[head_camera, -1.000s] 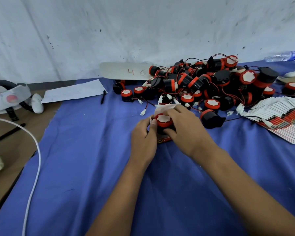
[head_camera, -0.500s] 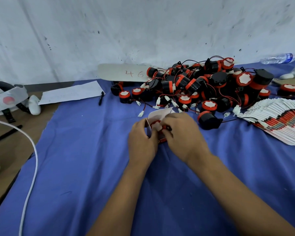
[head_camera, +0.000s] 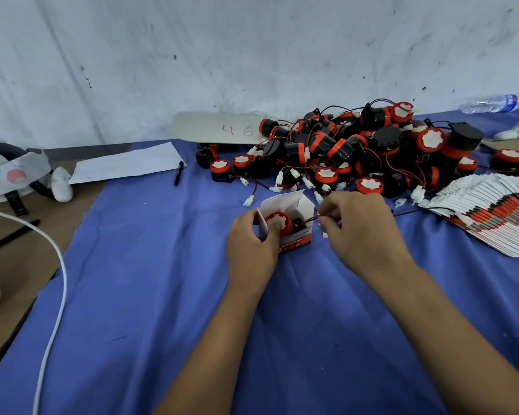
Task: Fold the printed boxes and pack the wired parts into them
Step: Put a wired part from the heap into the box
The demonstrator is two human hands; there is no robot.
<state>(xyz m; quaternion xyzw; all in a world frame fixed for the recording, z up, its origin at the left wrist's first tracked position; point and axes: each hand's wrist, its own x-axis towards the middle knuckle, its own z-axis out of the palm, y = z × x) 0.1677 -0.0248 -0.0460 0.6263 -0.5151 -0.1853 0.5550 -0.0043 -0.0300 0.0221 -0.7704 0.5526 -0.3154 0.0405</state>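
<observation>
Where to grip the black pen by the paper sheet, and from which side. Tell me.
Grip the black pen across the middle of its barrel, coming straight down from above. It lies flat on the blue cloth, nearly lengthwise away from the viewer, so fingers fit on its left and right; the paper sheet sits close on the left.

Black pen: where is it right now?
Head view, left of centre: the black pen lies on the blue cloth, just right of the white paper sheet and left of the parts pile.

A scuffed white wall (head_camera: pixel 252 49) rises behind the table (head_camera: pixel 9 256). A blue cloth (head_camera: pixel 150 295) covers most of its brown top. The light is soft and even.
</observation>
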